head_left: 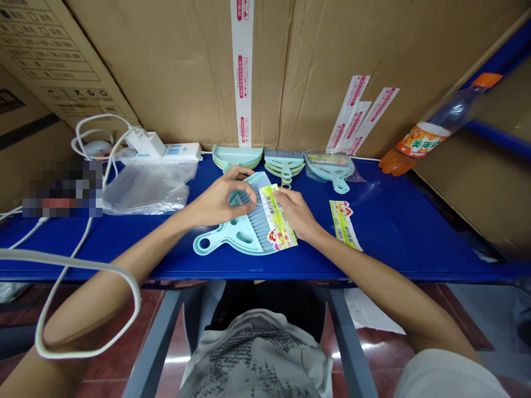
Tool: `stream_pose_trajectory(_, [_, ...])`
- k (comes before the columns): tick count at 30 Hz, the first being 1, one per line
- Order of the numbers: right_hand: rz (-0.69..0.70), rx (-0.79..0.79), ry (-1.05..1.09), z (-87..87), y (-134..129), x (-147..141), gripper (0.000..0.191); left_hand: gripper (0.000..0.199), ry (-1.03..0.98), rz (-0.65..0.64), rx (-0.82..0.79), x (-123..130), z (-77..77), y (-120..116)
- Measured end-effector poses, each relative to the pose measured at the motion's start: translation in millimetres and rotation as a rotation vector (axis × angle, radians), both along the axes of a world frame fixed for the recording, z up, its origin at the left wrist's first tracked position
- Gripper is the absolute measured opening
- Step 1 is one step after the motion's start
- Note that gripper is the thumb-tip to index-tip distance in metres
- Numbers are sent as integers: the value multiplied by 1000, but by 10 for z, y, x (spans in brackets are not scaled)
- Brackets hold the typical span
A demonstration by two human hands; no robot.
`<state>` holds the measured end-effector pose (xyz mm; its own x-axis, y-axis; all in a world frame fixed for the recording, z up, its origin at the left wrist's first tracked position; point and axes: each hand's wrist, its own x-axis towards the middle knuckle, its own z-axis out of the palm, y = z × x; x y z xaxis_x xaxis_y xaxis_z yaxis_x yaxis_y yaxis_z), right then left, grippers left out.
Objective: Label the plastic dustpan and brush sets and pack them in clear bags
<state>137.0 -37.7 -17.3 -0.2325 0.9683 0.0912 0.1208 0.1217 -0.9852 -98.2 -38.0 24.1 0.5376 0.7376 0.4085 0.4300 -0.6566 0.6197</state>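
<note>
The left hand (219, 200) presses down on a light, stiff plastic dustpan (232, 235) with its brush (255, 213) on the blue tabletop (394, 221), while the right hand (295, 213) pinches a thin, floppy paper label (277, 224), probably best gripped by its edge.

A pixelated patch (62, 189) hides something at left, and print on the label card (277, 224) is unreadably small

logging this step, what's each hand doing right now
Left hand: fingers curled on the brush lying in the dustpan, pinching it.
Right hand: fingers closed on the paper label.
</note>
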Motion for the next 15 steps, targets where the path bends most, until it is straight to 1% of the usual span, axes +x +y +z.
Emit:
stream_pose_trajectory(2, [20, 39, -17, 36, -21, 4, 37, 11, -6, 11, 20, 27, -9, -10])
stream_pose_trajectory(4, [38, 47, -21, 56, -37, 7, 39, 14, -25, 30, 40, 45, -21, -8])
stream_pose_trajectory(10, [27, -61, 31, 17, -31, 4, 50, 31, -138, 3, 31, 70, -59, 27])
stream_pose_trajectory(12, [32, -90, 76, 8, -23, -2, 49, 37, -143, 13, 25, 78, -70, 27])
stream_pose_trajectory(15, [68, -143, 182, 21, -25, -6, 42, 39, -148, 23, 0, 70, -83, 33])
